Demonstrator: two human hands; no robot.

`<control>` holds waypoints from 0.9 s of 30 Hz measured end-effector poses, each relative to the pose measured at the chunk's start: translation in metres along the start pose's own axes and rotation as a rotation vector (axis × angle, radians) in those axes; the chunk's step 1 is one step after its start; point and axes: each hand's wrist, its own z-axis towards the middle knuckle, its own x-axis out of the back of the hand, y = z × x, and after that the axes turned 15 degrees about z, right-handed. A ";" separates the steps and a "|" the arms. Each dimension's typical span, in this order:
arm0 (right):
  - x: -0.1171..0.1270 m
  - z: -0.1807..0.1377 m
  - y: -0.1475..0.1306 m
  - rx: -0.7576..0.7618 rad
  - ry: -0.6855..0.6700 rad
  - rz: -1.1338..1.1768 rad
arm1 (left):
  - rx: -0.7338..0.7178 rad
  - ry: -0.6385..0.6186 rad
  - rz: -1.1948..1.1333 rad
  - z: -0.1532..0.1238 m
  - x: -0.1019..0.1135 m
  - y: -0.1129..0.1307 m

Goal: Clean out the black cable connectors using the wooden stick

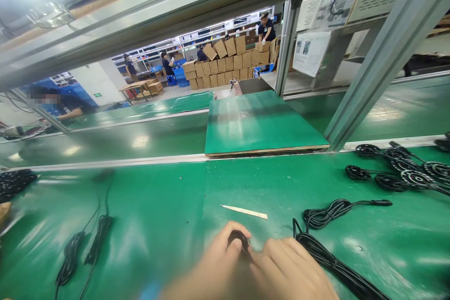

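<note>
Both my hands meet at the bottom middle of the view, low over the green bench top [168, 206]. My left hand [211, 267] pinches a small black round part [238, 240] between thumb and fingers. My right hand [291, 272] closes on the same part from the right. A black cable [337, 267] runs from under my right hand toward the lower right. A thin pale wooden stick [244, 212] lies on the bench just beyond my hands. The image is blurred around my hands.
Coiled black cables lie at left [84, 243] and centre right [333, 208]. Several black round parts with leads [397, 171] sit at far right. A raised green board [256, 122] lies ahead by a metal post [372, 56]. A person [59, 105] sits opposite; others stand by stacked cartons [228, 63].
</note>
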 end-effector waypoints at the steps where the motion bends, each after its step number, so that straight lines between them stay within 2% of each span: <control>1: -0.001 -0.001 0.001 0.000 -0.004 0.007 | -0.005 -0.023 -0.044 -0.001 0.000 -0.002; 7: 0.000 -0.006 0.004 -0.009 -0.003 0.028 | -0.017 -0.117 -0.218 -0.001 0.000 -0.006; 12: 0.000 -0.004 0.003 0.012 0.002 0.008 | -0.009 -0.136 -0.289 0.000 0.000 -0.002; 21: -0.001 -0.005 0.003 -0.016 -0.014 0.024 | 0.037 -0.123 -0.243 -0.001 -0.001 0.004; 27: -0.002 -0.005 0.001 -0.005 -0.013 0.001 | -0.016 -0.068 -0.174 -0.001 -0.004 -0.001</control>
